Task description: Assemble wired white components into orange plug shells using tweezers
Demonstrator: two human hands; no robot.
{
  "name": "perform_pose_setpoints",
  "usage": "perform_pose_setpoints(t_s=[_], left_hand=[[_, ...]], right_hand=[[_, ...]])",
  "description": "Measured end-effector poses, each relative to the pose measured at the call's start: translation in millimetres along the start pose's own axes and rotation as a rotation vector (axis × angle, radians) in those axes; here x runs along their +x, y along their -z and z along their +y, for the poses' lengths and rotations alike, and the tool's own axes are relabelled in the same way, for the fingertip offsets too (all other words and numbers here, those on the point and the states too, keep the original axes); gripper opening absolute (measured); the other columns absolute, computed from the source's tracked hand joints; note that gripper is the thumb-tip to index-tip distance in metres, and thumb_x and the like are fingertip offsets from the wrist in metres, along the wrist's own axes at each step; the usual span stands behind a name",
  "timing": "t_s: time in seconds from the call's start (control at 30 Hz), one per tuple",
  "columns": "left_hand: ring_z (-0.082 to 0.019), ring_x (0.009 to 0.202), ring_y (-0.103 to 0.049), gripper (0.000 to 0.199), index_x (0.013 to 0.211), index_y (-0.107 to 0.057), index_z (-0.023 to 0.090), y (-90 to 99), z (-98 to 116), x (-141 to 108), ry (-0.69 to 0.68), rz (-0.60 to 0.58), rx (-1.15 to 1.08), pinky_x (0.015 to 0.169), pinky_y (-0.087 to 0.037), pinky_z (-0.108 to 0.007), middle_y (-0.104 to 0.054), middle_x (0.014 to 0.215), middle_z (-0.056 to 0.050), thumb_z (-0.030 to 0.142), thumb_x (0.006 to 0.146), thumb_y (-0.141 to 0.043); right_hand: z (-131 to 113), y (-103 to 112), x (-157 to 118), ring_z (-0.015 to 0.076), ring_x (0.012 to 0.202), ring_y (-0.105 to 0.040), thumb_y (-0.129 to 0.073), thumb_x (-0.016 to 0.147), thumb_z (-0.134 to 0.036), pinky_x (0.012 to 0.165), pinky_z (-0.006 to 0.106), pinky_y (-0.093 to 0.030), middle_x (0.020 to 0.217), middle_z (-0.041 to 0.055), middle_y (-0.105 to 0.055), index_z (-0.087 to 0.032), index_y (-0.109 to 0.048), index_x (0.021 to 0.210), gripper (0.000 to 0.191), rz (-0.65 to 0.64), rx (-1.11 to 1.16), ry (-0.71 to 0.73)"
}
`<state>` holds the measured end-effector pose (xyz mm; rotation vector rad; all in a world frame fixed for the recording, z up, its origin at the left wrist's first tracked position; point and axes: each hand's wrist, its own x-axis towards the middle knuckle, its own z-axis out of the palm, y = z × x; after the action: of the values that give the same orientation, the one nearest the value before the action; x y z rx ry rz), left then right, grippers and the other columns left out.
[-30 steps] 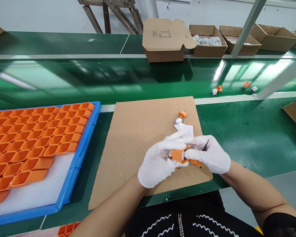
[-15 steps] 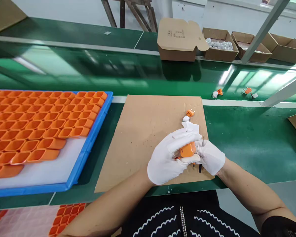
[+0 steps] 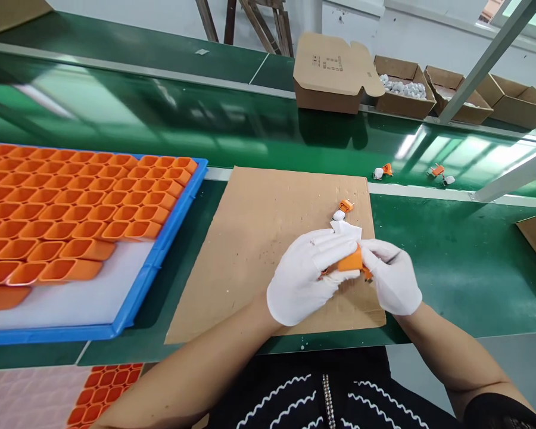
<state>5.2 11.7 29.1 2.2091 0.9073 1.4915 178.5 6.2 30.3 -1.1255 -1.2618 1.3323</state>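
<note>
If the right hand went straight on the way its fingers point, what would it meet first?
Most likely the orange part in the grip of the left hand, just ahead of the right hand. Depth is unclear, so I can't tell whether the fingertips touch it.

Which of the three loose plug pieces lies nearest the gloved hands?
The orange-and-white piece on the cardboard sheet, just beyond the left hand; the other two lie farther off, on the green surface.
</note>
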Motion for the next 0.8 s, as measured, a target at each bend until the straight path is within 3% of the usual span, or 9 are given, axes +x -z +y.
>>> perform_pose_setpoints(t_s=[0.07, 0.13, 0.27, 0.4, 0.5, 0.57, 0.63, 0.7, 0.8], left_hand=[[-0.021, 0.098, -0.071, 0.043, 0.124, -0.069, 0.028, -0.3, -6, -4, 0.079, -0.016, -0.036, 0.087, -0.060, -0.038, -0.077, 0.111, -0.004, 0.007, 0.087, -0.064], [-0.021, 0.093, -0.070, 0.040, 0.119, -0.072, 0.028, -0.9, -9, -7, 0.321, -0.024, -0.257, 0.082, -0.060, -0.037, -0.076, 0.108, -0.005, 0.009, 0.085, -0.065], [-0.020, 0.078, -0.069, 0.026, 0.113, -0.074, 0.022, -0.8, -3, -5, 0.708, -0.046, -0.800, 0.064, -0.059, -0.034, -0.074, 0.099, -0.009, 0.028, 0.089, -0.066], [-0.020, 0.085, -0.069, 0.033, 0.105, -0.073, 0.018, -0.7, 8, 10, 0.947, 0.000, -1.047, 0.065, -0.057, -0.029, -0.071, 0.096, -0.009, 0.021, 0.074, -0.083], [-0.016, 0.070, -0.065, 0.023, 0.091, -0.073, 0.016, -0.2, 10, 22, 1.128, 0.001, -1.137, 0.055, -0.051, -0.025, -0.068, 0.084, -0.007, 0.023, 0.072, -0.083], [-0.011, 0.057, -0.056, 0.016, 0.078, -0.069, 0.014, 1.3, 8, 26, 1.241, -0.066, -1.190, 0.049, -0.046, -0.023, -0.063, 0.075, -0.005, 0.027, 0.075, -0.078], [-0.011, 0.058, -0.056, 0.015, 0.079, -0.066, 0.015, 3.5, 5, 24, 1.248, -0.134, -1.175, 0.050, -0.045, -0.023, -0.062, 0.078, -0.004, 0.028, 0.077, -0.074], [-0.013, 0.067, -0.060, 0.018, 0.088, -0.067, 0.017, 5.3, 0, 16, 1.171, -0.166, -1.138, 0.055, -0.046, -0.024, -0.064, 0.086, -0.005, 0.026, 0.076, -0.075], [-0.013, 0.067, -0.056, 0.024, 0.090, -0.064, 0.018, 6.5, -8, 3, 0.991, -0.286, -1.043, 0.058, -0.047, -0.026, -0.062, 0.084, -0.003, 0.032, 0.075, -0.077]], right_hand=[[-8, 1, -4, 0.0129, 0.064, -0.058, -0.075, 0.087, -0.034, 0.057, 0.027, -0.046, 0.074, 0.0004, -0.069, -0.026, -0.081, 0.088, 0.011, 0.118, -0.153, 0.226], [-14, 3, -6, 0.0149, 0.069, -0.062, -0.069, 0.092, -0.034, 0.062, 0.031, -0.050, 0.078, 0.0010, -0.071, -0.029, -0.081, 0.094, 0.013, 0.078, -0.215, 0.387], [-15, 14, 3, 0.0194, 0.078, -0.069, -0.042, 0.102, -0.061, 0.072, 0.038, -0.056, 0.091, 0.0057, -0.075, -0.029, -0.079, 0.104, 0.049, 0.140, -0.181, 0.461], [-14, 30, 16, 0.0215, 0.060, -0.068, -0.028, 0.083, -0.091, 0.046, 0.034, -0.051, 0.075, 0.0100, -0.072, -0.021, -0.077, 0.076, 0.086, 0.271, -0.178, 0.480], [-18, 32, 14, 0.0171, 0.049, -0.062, -0.034, 0.086, -0.086, 0.035, 0.029, -0.040, 0.062, 0.0067, -0.067, -0.021, -0.067, 0.054, 0.080, 0.225, -0.090, 0.519], [-22, 27, 9, 0.0163, 0.057, -0.065, -0.055, 0.092, -0.069, 0.044, 0.030, -0.050, 0.077, 0.0047, -0.072, -0.024, -0.074, 0.068, 0.055, 0.187, -0.038, 0.548], [-26, 19, 5, 0.0193, 0.079, -0.072, -0.076, 0.088, -0.043, 0.065, 0.036, -0.061, 0.097, 0.0033, -0.074, -0.029, -0.078, 0.091, 0.015, 0.137, -0.034, 0.565], [-28, 13, 2, 0.0219, 0.096, -0.073, -0.080, 0.086, -0.026, 0.080, 0.041, -0.063, 0.104, 0.0023, -0.075, -0.032, -0.078, 0.102, 0.017, 0.078, -0.042, 0.555], [-29, 9, 0, 0.0216, 0.092, -0.074, -0.076, 0.089, -0.029, 0.079, 0.040, -0.063, 0.096, 0.0027, -0.078, -0.030, -0.079, 0.101, 0.012, 0.001, -0.038, 0.513]])
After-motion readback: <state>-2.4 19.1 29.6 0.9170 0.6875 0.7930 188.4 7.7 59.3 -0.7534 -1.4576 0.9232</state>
